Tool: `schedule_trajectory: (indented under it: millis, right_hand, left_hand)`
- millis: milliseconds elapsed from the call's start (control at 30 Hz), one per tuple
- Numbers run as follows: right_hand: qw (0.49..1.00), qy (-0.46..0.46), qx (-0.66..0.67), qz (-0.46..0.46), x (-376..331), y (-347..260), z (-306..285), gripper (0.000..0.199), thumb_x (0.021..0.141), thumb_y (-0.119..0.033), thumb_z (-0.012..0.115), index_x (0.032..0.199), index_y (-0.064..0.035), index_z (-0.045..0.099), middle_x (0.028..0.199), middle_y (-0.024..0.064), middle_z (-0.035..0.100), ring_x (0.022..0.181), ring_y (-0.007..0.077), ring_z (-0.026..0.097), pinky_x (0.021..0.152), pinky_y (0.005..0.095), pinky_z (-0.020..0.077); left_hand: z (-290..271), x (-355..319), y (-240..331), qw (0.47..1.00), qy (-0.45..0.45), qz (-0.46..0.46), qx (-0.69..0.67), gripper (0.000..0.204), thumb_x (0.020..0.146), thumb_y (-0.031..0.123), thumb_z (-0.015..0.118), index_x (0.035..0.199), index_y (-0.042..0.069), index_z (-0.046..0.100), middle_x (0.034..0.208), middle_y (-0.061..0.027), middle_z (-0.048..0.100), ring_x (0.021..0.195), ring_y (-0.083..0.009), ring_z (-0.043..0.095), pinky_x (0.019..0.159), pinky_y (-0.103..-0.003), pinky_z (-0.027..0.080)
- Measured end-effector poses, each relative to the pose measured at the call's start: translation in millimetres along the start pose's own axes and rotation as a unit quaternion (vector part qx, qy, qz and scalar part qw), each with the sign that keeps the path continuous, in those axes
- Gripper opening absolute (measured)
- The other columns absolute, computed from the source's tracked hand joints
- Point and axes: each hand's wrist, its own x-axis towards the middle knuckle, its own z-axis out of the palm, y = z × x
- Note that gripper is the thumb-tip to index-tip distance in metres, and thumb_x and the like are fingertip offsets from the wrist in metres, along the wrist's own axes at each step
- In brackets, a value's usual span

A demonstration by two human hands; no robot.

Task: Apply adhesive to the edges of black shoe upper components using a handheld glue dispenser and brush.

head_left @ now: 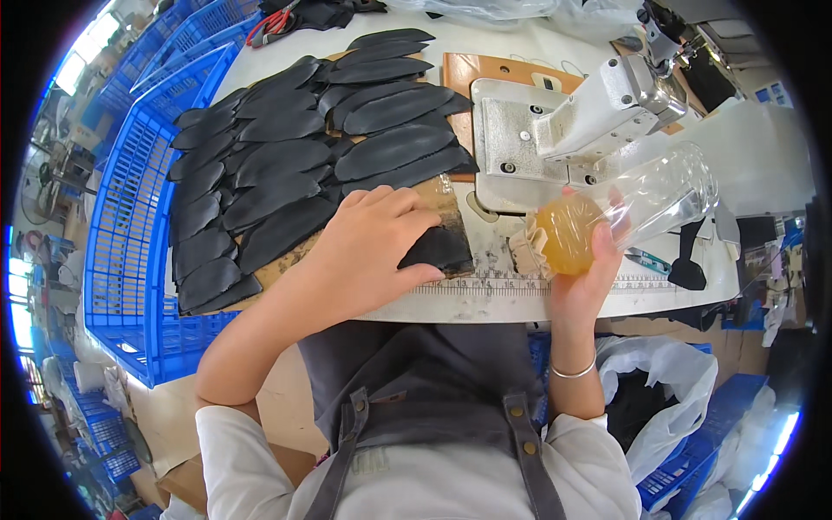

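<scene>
My right hand is wrapped round a clear bottle lying on its side. Amber, glue-like liquid fills its left end, where a crumpled beige wrapping shows. To the left, my left hand rests on a brown board, thumb and fingers apart. A black leather-like piece lies between thumb and fingers at the board's right edge; the fingertips partly hide it. Overlapping rows of leaf-shaped black pieces cover most of the board.
A white sewing-machine-like device stands at the right rear. Blue plastic crates flank the table on the left. A ruler strip runs along the front edge. At right lie a black spatula-like tool and a cutter. Red-handled scissors lie far left.
</scene>
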Motion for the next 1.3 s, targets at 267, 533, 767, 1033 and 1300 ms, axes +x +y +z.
schedule_trajectory:
  millis: [267, 533, 767, 1033, 1300]
  right_hand:
    - [0.988, -0.137, 0.072, 0.010, -9, -1, 2, 0.077, 0.079, -0.044, 0.057, 0.138, -0.0111, 0.020, 0.105, 0.0216, 0.052, 0.090, 0.0341, 0.059, 0.080, 0.0449, 0.0502]
    - [0.938, -0.289, 0.124, 0.147, -28, 6, 22, 0.099, 0.062, -0.041, 0.075, 0.136, -0.0056, 0.020, 0.103, 0.0262, 0.054, 0.088, 0.0341, 0.061, 0.075, 0.0414, 0.0523]
    - [0.946, -0.273, 0.085, 0.154, -25, 5, 20, 0.099, 0.061, -0.040, 0.076, 0.135, -0.0053, 0.020, 0.102, 0.0272, 0.054, 0.086, 0.0352, 0.062, 0.074, 0.0414, 0.0524]
    - [0.951, -0.254, 0.104, 0.141, -25, 4, 17, 0.095, 0.065, -0.043, 0.071, 0.137, -0.0090, 0.019, 0.100, 0.0226, 0.054, 0.083, 0.0356, 0.062, 0.087, 0.0479, 0.0467]
    - [0.961, -0.198, 0.148, 0.121, -26, -2, 15, 0.090, 0.071, -0.046, 0.063, 0.139, -0.0110, 0.016, 0.098, 0.0194, 0.051, 0.079, 0.0358, 0.061, 0.088, 0.0519, 0.0462]
  left_hand:
    - [9, 1, -3, 0.996, 0.071, -0.009, -0.052, 0.029, 0.075, 0.018, 0.065, 0.099, 0.003, 0.059, 0.094, -0.0096, 0.056, 0.093, -0.0272, 0.052, 0.082, -0.036, 0.040]
    - [10, -3, -3, 0.987, 0.103, 0.001, -0.120, 0.014, 0.068, 0.009, 0.066, 0.071, 0.005, 0.053, 0.075, -0.0071, 0.054, 0.076, -0.0287, 0.052, 0.068, -0.039, 0.041]
    - [-33, -23, -30, 0.837, 0.281, -0.239, -0.403, 0.014, 0.079, 0.014, 0.068, 0.079, 0.003, 0.060, 0.070, 0.0022, 0.058, 0.063, -0.0038, 0.051, 0.056, -0.021, 0.042]
    - [-116, 8, -114, 0.812, 0.501, -0.234, -0.187, 0.022, 0.079, 0.025, 0.068, 0.083, 0.003, 0.065, 0.075, -0.0001, 0.062, 0.065, -0.0061, 0.052, 0.058, -0.021, 0.039]
    - [-80, 133, -182, 0.841, 0.522, -0.081, 0.119, 0.012, 0.071, 0.017, 0.064, 0.069, 0.005, 0.060, 0.071, -0.0075, 0.060, 0.068, -0.0252, 0.060, 0.063, -0.036, 0.047]
